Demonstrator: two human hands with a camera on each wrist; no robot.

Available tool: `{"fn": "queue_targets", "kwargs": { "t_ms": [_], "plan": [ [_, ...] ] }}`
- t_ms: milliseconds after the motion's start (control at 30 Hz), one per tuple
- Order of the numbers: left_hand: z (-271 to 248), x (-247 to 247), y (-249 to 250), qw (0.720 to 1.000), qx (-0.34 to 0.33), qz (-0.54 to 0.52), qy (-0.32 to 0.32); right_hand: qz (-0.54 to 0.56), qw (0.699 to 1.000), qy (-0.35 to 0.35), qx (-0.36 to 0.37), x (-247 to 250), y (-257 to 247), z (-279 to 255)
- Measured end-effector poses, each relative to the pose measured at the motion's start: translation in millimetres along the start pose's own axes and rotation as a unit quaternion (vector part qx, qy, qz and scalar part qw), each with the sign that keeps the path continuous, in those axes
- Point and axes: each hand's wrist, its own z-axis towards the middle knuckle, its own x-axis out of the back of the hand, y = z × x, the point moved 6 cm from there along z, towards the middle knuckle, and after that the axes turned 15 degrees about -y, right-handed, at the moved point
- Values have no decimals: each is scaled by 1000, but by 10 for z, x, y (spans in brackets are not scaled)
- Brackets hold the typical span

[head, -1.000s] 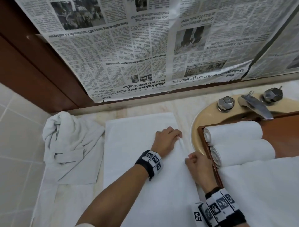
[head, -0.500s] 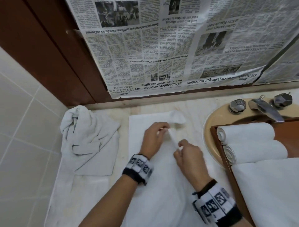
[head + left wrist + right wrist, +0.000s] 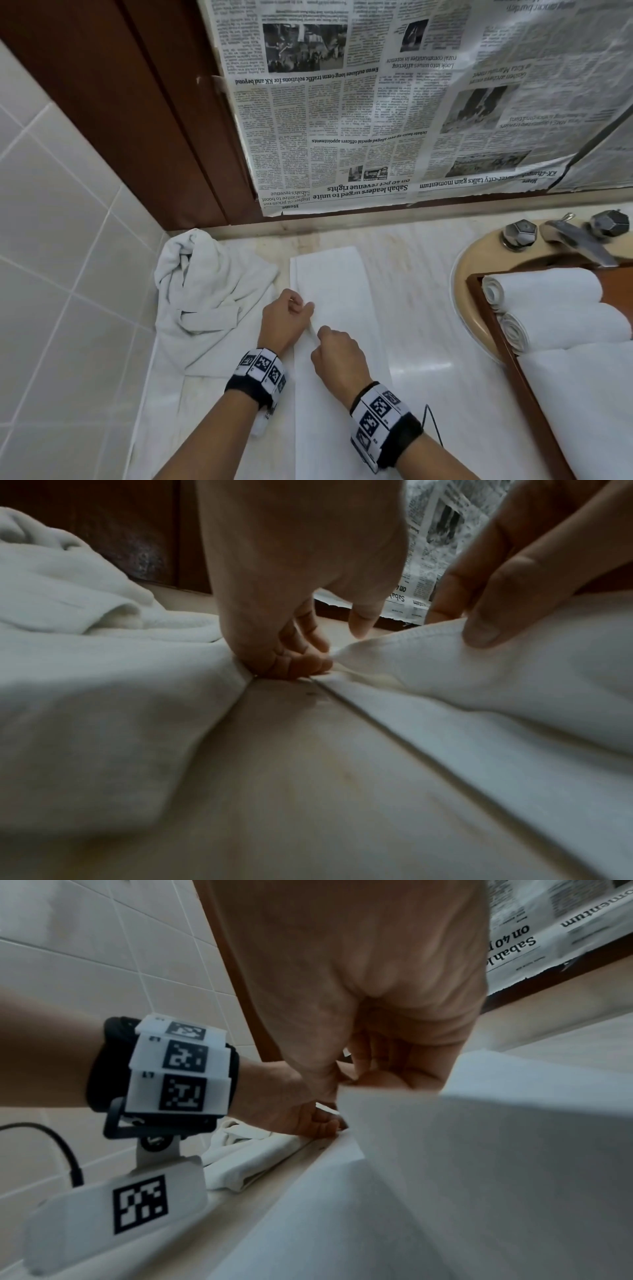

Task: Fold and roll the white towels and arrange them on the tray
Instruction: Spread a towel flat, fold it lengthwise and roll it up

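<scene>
Now the towel (image 3: 334, 308) is lying on the counter (image 3: 421, 308) as a narrow strip, its right half carried over since a second ago. Both the left hand (image 3: 286, 320) and right hand (image 3: 337, 353) are pinching its left edge, so rolling is probably coming next, beside the tray (image 3: 507, 346).

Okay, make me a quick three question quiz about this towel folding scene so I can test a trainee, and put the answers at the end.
1. True or false: both the left hand and the right hand pinch the long edge of the folded towel on the counter.
2. How many rolled towels lie in the wooden tray? A) none B) two C) four
3. Fill in: the crumpled towel lies to the ____ of the folded towel, as seen from the head camera.

Key
1. True.
2. B: the far rolled towel and the near rolled towel lie side by side.
3. Left.
</scene>
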Motion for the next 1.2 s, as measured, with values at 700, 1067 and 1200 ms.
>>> {"fn": "queue_targets", "kwargs": {
  "t_ms": [700,1067,1200],
  "plan": [
    [103,14,-63,994,81,71,20,68,987,-67,129,-221,140,85],
    [331,120,26,990,70,112,54,-84,987,84,107,631,773,696],
    [345,125,54,990,81,81,80,-71,990,95,82,696,701,760]
  ]
}}
